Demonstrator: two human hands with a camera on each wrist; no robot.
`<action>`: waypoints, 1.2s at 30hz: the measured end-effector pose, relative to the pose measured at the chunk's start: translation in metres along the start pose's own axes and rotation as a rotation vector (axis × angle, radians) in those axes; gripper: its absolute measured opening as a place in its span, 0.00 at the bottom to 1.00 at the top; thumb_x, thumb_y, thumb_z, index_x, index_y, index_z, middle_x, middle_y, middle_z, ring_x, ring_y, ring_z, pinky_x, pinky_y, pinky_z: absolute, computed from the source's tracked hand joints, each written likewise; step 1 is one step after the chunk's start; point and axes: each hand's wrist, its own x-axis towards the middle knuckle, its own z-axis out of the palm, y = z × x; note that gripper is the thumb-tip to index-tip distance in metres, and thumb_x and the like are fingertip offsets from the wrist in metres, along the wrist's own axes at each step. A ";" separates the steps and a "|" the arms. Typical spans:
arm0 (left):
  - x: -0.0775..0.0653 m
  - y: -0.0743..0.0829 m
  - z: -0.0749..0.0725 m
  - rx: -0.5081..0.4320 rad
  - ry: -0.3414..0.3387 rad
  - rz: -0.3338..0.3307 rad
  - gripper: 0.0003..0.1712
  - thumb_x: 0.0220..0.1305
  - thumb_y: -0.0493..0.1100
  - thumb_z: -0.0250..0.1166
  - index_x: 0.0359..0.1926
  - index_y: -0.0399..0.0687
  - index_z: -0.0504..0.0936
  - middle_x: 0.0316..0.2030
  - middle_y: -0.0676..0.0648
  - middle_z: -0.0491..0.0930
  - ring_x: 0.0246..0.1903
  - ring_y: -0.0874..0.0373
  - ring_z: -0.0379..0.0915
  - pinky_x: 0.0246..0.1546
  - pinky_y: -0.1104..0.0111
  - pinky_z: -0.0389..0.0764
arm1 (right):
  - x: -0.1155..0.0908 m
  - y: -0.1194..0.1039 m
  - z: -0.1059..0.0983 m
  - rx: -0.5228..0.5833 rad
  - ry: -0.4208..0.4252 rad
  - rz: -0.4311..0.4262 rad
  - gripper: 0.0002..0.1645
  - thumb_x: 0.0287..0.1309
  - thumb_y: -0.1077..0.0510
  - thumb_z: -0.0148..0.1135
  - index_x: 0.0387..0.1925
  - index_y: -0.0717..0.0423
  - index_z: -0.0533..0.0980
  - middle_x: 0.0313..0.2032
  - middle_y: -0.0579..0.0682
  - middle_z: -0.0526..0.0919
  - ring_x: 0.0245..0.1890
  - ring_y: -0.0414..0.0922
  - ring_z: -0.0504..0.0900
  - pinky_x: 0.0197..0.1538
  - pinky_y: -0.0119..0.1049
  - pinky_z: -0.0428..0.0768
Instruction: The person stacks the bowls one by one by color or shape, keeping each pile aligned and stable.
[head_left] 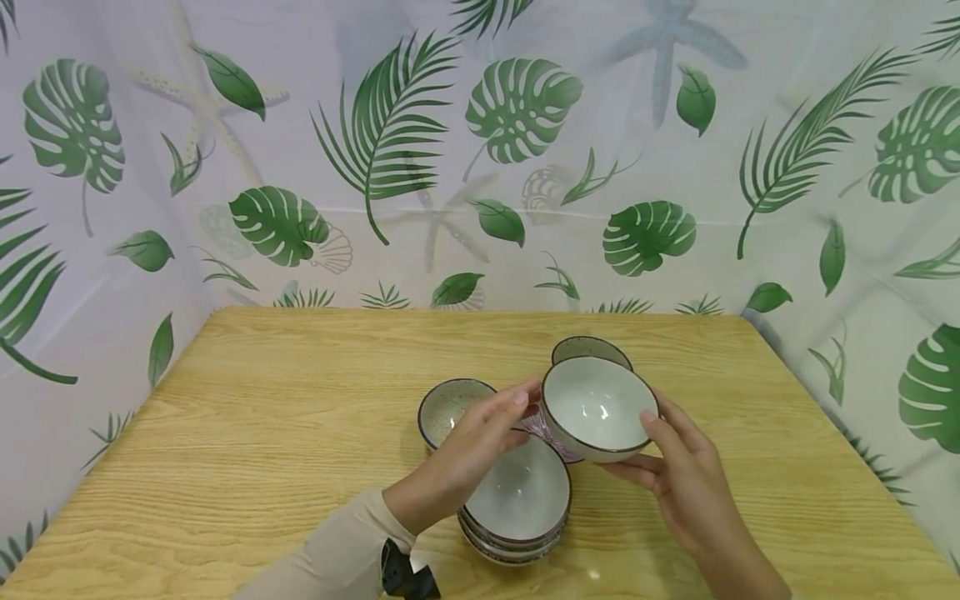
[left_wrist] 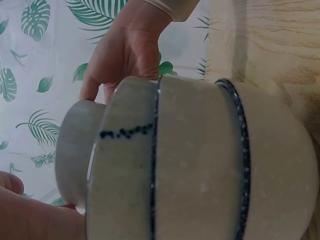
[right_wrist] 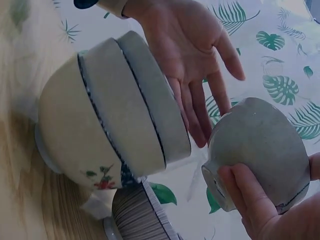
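Note:
My right hand [head_left: 693,479] holds a white bowl [head_left: 598,408] with a dark rim, tilted toward me, thumb at the rim and fingers underneath. In the right wrist view its fingertips lie by the foot of the held bowl [right_wrist: 260,145]. My left hand [head_left: 468,450] reaches over a stack of bowls [head_left: 521,492], its fingers extended to the held bowl's left side. The right wrist view shows this left hand [right_wrist: 192,55] palm outward with straight fingers. From the side, the stacked bowls [left_wrist: 200,165] appear pale with dark blue rims.
A speckled bowl [head_left: 442,408] stands left of the stack, partly behind my left hand. Behind the held bowl is another greyish bowl [head_left: 588,347]. A purple-patterned bowl [head_left: 555,437] shows between stack and held bowl. All stand on a wooden table [head_left: 300,400] before a leaf-print curtain [head_left: 420,250].

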 end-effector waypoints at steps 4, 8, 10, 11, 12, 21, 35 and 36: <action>-0.001 -0.001 0.001 -0.018 0.025 -0.005 0.27 0.75 0.47 0.40 0.69 0.37 0.58 0.66 0.44 0.59 0.63 0.54 0.56 0.58 0.60 0.64 | -0.002 -0.004 0.009 -0.014 -0.015 0.011 0.32 0.70 0.53 0.45 0.68 0.63 0.51 0.60 0.58 0.57 0.34 0.55 0.81 0.42 0.48 0.77; -0.002 -0.003 -0.001 -0.043 0.028 -0.022 0.28 0.75 0.47 0.40 0.69 0.37 0.56 0.65 0.42 0.60 0.60 0.52 0.59 0.57 0.60 0.66 | -0.005 -0.006 0.015 -0.012 -0.041 0.004 0.33 0.71 0.53 0.44 0.68 0.65 0.50 0.60 0.60 0.55 0.34 0.56 0.81 0.42 0.49 0.77; -0.002 -0.004 -0.002 -0.056 0.024 -0.030 0.29 0.75 0.48 0.40 0.70 0.37 0.54 0.65 0.41 0.59 0.60 0.51 0.60 0.56 0.61 0.66 | -0.007 -0.005 0.018 -0.008 -0.050 -0.002 0.32 0.71 0.54 0.43 0.68 0.65 0.50 0.61 0.61 0.55 0.34 0.56 0.81 0.41 0.48 0.77; -0.003 -0.005 -0.003 -0.059 0.023 -0.036 0.29 0.75 0.48 0.40 0.70 0.37 0.54 0.65 0.40 0.59 0.59 0.50 0.61 0.56 0.62 0.67 | -0.008 -0.005 0.019 -0.008 -0.054 -0.007 0.31 0.71 0.54 0.42 0.68 0.65 0.50 0.61 0.61 0.55 0.34 0.56 0.81 0.41 0.48 0.78; -0.003 -0.006 -0.003 -0.066 0.021 -0.039 0.29 0.75 0.48 0.40 0.70 0.37 0.54 0.65 0.40 0.59 0.59 0.50 0.61 0.56 0.62 0.67 | -0.009 -0.004 0.020 -0.006 -0.057 -0.011 0.30 0.71 0.55 0.42 0.68 0.64 0.50 0.61 0.62 0.55 0.34 0.55 0.81 0.41 0.48 0.78; -0.006 -0.008 -0.006 -0.089 0.018 -0.077 0.32 0.74 0.49 0.42 0.71 0.38 0.49 0.65 0.36 0.57 0.55 0.48 0.68 0.54 0.60 0.69 | -0.013 -0.003 0.025 0.013 -0.066 -0.023 0.31 0.71 0.57 0.42 0.70 0.64 0.49 0.60 0.64 0.55 0.34 0.55 0.81 0.40 0.47 0.78; -0.010 -0.009 -0.008 -0.149 -0.001 -0.104 0.33 0.72 0.52 0.46 0.72 0.47 0.50 0.59 0.36 0.65 0.43 0.52 0.75 0.46 0.60 0.75 | -0.015 -0.004 0.030 -0.008 -0.068 -0.006 0.29 0.71 0.55 0.42 0.69 0.61 0.52 0.57 0.61 0.62 0.32 0.53 0.82 0.38 0.47 0.79; -0.010 -0.009 -0.008 -0.147 -0.003 -0.105 0.33 0.72 0.52 0.46 0.72 0.48 0.50 0.58 0.36 0.65 0.42 0.52 0.75 0.45 0.60 0.75 | -0.015 -0.004 0.030 -0.011 -0.068 -0.010 0.29 0.71 0.55 0.42 0.68 0.61 0.53 0.56 0.60 0.64 0.31 0.53 0.82 0.37 0.47 0.79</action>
